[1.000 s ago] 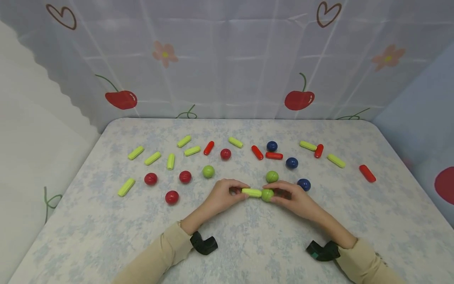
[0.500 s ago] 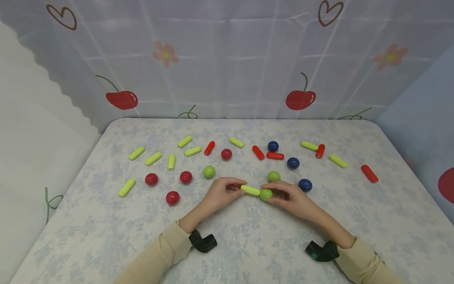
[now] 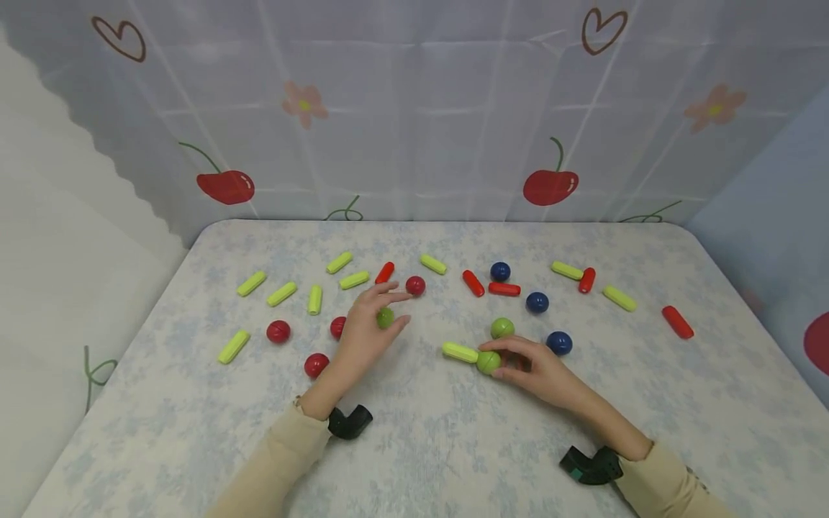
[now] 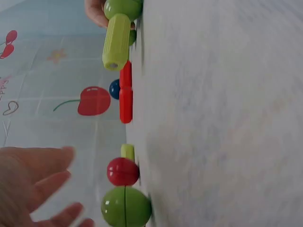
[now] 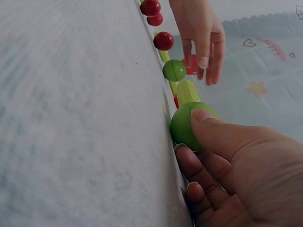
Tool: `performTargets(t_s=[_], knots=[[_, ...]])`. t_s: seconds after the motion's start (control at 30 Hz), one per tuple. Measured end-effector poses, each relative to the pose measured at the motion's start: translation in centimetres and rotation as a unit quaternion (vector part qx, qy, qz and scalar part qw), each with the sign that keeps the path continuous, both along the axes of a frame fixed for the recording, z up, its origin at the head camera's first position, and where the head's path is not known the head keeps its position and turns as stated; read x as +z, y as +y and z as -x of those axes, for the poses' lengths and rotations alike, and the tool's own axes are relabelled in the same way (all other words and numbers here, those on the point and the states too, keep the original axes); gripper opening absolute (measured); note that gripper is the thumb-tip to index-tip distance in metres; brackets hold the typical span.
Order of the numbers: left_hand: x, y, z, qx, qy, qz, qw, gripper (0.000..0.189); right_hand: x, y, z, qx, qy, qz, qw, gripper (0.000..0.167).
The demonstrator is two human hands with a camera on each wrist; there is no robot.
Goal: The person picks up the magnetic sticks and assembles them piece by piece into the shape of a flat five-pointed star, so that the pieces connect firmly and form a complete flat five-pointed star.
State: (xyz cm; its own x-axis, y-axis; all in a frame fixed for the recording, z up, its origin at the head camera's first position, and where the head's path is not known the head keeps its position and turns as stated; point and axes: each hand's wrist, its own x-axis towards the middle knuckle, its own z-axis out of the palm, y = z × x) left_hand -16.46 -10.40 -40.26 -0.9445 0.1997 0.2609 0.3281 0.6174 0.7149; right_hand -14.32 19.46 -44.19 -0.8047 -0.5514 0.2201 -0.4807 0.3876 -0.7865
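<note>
— Where do we find the right hand (image 3: 544,367)?
— We see its thumb and fingers pinching a green ball (image 3: 488,362), near the middle of the table (image 3: 447,453). A yellow-green stick (image 3: 460,352) meets that ball end-on and points to the person's left. Whether the stick touches the tabletop, we can't tell.
— And the left hand (image 3: 365,327)?
— Well apart from the right one, thumb and fingers spread, above a second green ball (image 3: 385,317). Our left wrist view shows a gap between its fingers and that ball.
— What do we have just around them?
— A third green ball (image 3: 502,328) right behind the pinched one, a blue ball (image 3: 559,343) near the right knuckles, and a red ball (image 3: 416,285) just past the left fingertips. Three more red balls (image 3: 278,332) lie on the left, one partly hidden by the hand.
— Farther out?
— Two more blue balls (image 3: 537,302), five red sticks (image 3: 677,321) and nine loose yellow-green sticks (image 3: 234,347), most of those on the left. One loose yellow-green stick touches a red stick on the right.
— And past the table's far edge we get a cloth (image 3: 414,108) printed with cherries, hearts and flowers.
</note>
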Motion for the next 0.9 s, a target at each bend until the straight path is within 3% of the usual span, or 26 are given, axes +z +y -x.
performTargets(t_s=[0.07, 0.17, 0.27, 0.47, 0.63, 0.9], knots=[[0.2, -0.6, -0.1, 0.011, -0.039, 0.059, 0.9974, 0.05, 0.0, -0.1, -0.1, -0.002, -0.007, 0.001, 1.0, 0.036], [0.3, -1.2, -0.3, 0.001, -0.101, 0.128, 0.9866, 0.06, 0.0, -0.2, -0.2, -0.004, -0.009, 0.002, 1.0, 0.037], [0.1, -1.5, -0.4, -0.013, -0.103, 0.137, 0.9851, 0.052, 0.0, -0.2, -0.2, -0.005, 0.001, 0.004, 1.0, 0.038], [-0.4, -1.4, -0.2, -0.017, -0.056, 0.101, 0.9932, 0.04, 0.0, -0.2, 0.1, -0.005, 0.011, 0.009, 0.9999, 0.038], [-1.0, -0.7, -0.3, -0.037, -0.077, 0.04, 0.9955, 0.039, 0.1, -0.1, -0.1, -0.011, 0.004, 0.011, 0.9999, 0.036], [-2.2, 0.6, -0.6, -0.087, -0.094, -0.059, 0.99, 0.037, 0.2, -0.4, -0.3, -0.024, 0.004, 0.004, 0.9997, 0.036]])
